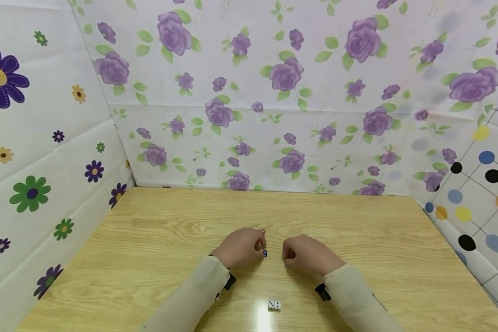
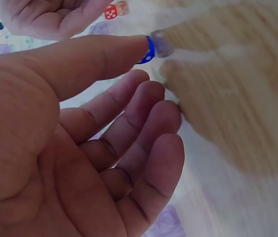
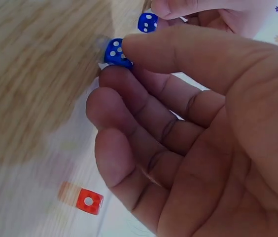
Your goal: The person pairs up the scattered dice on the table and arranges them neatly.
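Note:
My left hand (image 1: 242,247) is low over the wooden table, its thumb tip against a blue die (image 2: 146,53) with white pips. Its other fingers curl loosely beneath the thumb. My right hand (image 1: 309,253) faces it across a small gap and pinches a second blue die (image 3: 117,53) at the thumb tip; in the head view the hand hides that die. Both blue dice are at table level. A red die (image 1: 263,230) lies just beyond the left fingers. The left wrist view has a red die (image 2: 111,12) near the right hand; whether it is the same one, I cannot tell.
Two white dice (image 1: 274,305) sit side by side on the table (image 1: 170,221), nearer to me, between my forearms. Flowered sheets (image 1: 249,92) rise behind the table and at its left, and a dotted sheet (image 1: 481,193) at its right.

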A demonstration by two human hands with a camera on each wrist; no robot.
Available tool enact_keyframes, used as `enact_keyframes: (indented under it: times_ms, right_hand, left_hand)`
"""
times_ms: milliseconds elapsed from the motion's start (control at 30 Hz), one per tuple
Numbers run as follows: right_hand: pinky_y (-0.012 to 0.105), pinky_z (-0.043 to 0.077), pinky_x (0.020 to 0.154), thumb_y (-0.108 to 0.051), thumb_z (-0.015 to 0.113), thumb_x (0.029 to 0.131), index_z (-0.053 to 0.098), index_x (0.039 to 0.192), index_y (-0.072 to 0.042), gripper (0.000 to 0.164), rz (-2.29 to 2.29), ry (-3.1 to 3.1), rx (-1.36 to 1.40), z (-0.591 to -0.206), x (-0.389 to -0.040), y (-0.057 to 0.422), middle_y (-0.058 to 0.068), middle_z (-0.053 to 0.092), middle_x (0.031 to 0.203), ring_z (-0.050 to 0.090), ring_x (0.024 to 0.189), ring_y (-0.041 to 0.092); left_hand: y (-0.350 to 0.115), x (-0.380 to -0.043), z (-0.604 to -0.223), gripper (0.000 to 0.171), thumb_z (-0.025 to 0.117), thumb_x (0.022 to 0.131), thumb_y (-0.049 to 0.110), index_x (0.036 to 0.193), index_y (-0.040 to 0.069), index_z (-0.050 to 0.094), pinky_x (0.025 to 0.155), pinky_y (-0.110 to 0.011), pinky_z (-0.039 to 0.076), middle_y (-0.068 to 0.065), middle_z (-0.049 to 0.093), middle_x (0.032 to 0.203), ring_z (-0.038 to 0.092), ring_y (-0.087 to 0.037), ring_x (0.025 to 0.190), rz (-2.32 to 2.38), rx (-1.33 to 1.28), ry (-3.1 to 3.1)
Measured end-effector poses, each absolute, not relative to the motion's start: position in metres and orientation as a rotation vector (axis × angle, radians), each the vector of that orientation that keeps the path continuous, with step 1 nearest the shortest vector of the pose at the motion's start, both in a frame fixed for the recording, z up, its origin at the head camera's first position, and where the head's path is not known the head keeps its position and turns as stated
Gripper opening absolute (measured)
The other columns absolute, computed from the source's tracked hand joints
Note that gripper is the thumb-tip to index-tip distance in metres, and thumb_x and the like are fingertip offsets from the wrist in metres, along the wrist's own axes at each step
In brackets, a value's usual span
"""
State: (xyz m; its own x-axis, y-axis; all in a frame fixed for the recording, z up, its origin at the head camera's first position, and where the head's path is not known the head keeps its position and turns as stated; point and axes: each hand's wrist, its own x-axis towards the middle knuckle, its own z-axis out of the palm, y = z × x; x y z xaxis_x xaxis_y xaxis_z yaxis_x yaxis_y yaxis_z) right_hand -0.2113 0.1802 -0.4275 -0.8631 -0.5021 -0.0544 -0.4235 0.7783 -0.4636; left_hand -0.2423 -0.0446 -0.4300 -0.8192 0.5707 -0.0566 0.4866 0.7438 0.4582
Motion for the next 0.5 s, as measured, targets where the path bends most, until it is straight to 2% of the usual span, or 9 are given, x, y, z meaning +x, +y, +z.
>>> enact_keyframes:
  times_ms: [133, 500]
  right_hand:
    - [0.032, 0.050, 0.070, -0.001, 0.072, 0.091, 0.071, 0.085, -0.016, 0.016, -0.710, 2.790, -0.762, -0.4275, -0.2120, 0.1808, -0.010, 0.065, 0.082, 0.056, 0.073, 0.008]
    - [0.030, 0.051, 0.069, 0.000, 0.070, 0.092, 0.072, 0.092, -0.012, 0.012, -0.691, 2.806, -0.785, -0.4367, -0.2137, 0.1790, -0.006, 0.068, 0.087, 0.058, 0.074, 0.007]
  left_hand:
    - [-0.0422, -0.2400, -0.4303, 0.003, 0.077, 0.090, 0.015, 0.091, 0.017, 0.076, 0.072, -0.027, 0.048, 0.013, 0.064, 0.080, 0.055, -0.007, 0.071, 0.648, 0.841, 2.749]
    - [-0.0407, -0.2372, -0.4323, 0.009, 0.079, 0.089, 0.016, 0.083, 0.021, 0.073, 0.070, -0.026, 0.048, 0.014, 0.063, 0.077, 0.054, -0.005, 0.069, 0.640, 0.863, 2.767]
